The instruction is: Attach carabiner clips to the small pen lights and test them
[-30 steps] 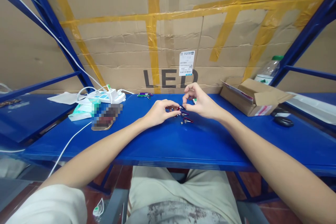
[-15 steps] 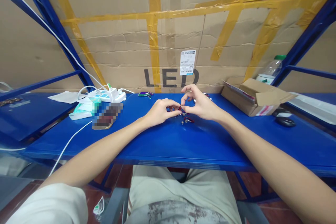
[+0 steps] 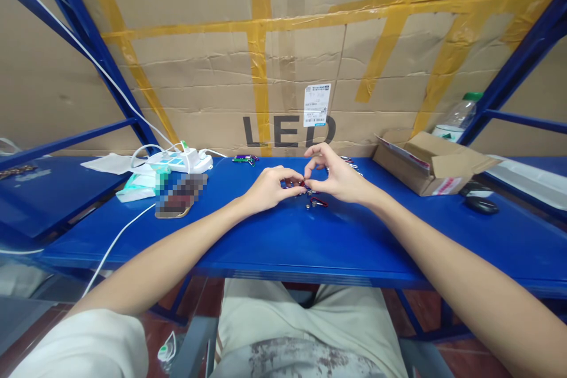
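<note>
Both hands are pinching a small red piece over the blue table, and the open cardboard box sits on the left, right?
No: the head view shows the open cardboard box on the right. The left hand and right hand do pinch the small red piece over the blue table.

Single head-worn view: we look forward and down, from close above our lap, across the blue desk (image 3: 310,242) toward the cardboard wall (image 3: 199,82).

On the blue metal table (image 3: 310,242), a white plastic power strip (image 3: 179,160) lies at ten o'clock, an open brown cardboard box (image 3: 432,171) at two o'clock, and a black computer mouse (image 3: 481,205) at three.
</note>
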Motion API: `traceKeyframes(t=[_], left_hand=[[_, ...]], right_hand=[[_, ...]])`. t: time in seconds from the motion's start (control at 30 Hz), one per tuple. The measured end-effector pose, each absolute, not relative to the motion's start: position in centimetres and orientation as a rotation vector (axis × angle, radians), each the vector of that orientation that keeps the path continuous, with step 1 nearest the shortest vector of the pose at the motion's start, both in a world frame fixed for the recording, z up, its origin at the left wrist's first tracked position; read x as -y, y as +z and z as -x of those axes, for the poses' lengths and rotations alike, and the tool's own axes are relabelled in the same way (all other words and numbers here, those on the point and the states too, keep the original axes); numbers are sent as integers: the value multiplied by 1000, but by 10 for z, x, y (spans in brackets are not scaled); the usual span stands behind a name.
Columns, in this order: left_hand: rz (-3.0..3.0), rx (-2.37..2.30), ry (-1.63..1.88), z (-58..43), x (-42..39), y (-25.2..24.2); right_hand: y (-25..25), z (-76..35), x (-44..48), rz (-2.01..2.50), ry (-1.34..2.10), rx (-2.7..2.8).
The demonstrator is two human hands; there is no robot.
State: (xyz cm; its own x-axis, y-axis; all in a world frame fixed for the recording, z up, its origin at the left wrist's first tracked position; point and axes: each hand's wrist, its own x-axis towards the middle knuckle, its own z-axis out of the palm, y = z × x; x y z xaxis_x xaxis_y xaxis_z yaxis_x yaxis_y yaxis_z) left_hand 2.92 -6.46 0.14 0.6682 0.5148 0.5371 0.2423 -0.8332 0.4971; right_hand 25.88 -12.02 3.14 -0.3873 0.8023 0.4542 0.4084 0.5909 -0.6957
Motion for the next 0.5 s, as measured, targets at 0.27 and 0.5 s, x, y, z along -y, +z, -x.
traceKeyframes(t=[0.27, 0.5], left_hand=[[-2484, -611, 1037, -26, 58, 2], [-2368, -732, 1188, -22, 45, 2]], right_hand=[[36, -269, 118, 969, 517, 1969], [33, -270, 116, 1057, 510, 2420]])
